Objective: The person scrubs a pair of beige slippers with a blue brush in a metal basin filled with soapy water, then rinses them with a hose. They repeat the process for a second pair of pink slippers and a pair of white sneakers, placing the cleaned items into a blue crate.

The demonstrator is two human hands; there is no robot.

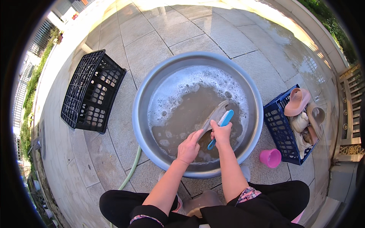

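Note:
A wide metal basin (137, 114) of murky, soapy water stands on the floor before me. Over the water, my left hand (188, 148) holds a greyish slipper or clog (216, 114) tilted on its side, its lower part hidden by my fingers. My right hand (221, 132) grips a blue scrubbing brush (227, 117), whose white bristles face the shoe and lie against or very near it. White foam (182, 77) covers the far and left parts of the water.
A black plastic crate (97, 94) rests on the paving at the left. At the right, a blue crate (281, 136) holds several shoes, including a pink clog (297, 102), beside a pink cup (270, 158). A green hose (132, 170) runs towards the basin's near left side.

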